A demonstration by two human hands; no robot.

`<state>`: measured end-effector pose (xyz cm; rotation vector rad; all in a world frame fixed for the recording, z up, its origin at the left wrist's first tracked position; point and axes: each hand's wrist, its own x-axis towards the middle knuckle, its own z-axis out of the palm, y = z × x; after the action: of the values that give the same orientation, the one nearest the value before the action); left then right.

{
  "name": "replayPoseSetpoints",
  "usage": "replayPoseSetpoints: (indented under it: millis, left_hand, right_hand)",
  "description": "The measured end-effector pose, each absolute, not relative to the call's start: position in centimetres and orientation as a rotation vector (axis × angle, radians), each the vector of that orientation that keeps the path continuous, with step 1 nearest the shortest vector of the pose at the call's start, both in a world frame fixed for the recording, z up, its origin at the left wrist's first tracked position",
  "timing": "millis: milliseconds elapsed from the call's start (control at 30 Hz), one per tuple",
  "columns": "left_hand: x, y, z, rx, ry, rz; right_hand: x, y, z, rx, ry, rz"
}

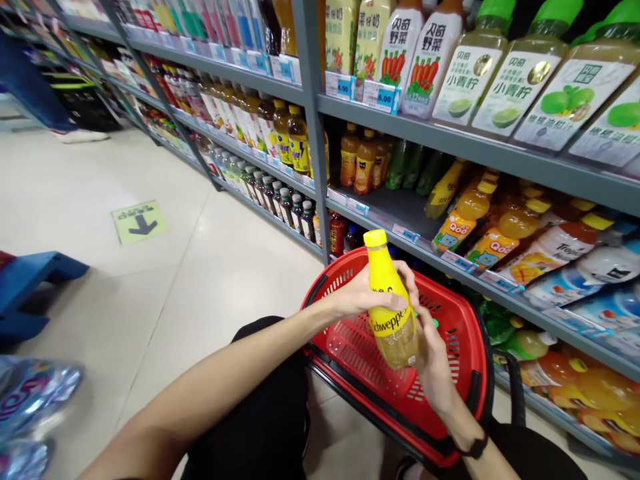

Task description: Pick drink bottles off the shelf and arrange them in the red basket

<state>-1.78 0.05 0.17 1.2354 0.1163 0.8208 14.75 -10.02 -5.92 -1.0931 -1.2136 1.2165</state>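
Note:
A yellow-capped Schweppes drink bottle [384, 270] with a yellow sleeve and clear lower half is held above a red shopping basket [465, 320]. My left hand [361, 295] is wrapped around the middle of the bottle, thumb across the label. From the right side, the fingers of my right hand [434, 353] press against the bottle; they are partly hidden behind it. The bottle leans slightly, its cap up and to the left. Something small and green shows in the basket behind my right fingers, too covered to name.
Grey shelves [450, 130] full of drinks run along the right and into the distance. Yellow-capped Qoo bottles [455, 230] lie tilted on the middle shelf. A blue step stool [37, 283] and wrapped bottles [35, 393] stand at left. Further off, a person's leg [37, 87] shows.

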Motion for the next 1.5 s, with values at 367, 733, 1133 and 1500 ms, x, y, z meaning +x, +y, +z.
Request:
replayPoseSetpoints:
  millis: [367,733,1133,1500]
  left_hand:
    - [-2.8,1.2,-0.1,1.241,0.035,0.774]
    - [-2.0,0.9,-0.6,1.266,0.169,0.871]
    - [-2.1,1.4,0.0,1.065,0.213,0.890]
    - [-2.1,1.3,0.1,1.085,0.229,0.864]
  right_hand:
    - [14.4,-10.8,-6.6,-0.980,-1.182,1.521]
    - [13.9,-11.0,-7.9,-1.124,-1.278,1.376]
    - [14.2,-11.3,-7.3,-1.270,-1.253,1.391]
    - [14.2,-11.6,-6.4,-1.374,-1.253,1.385]
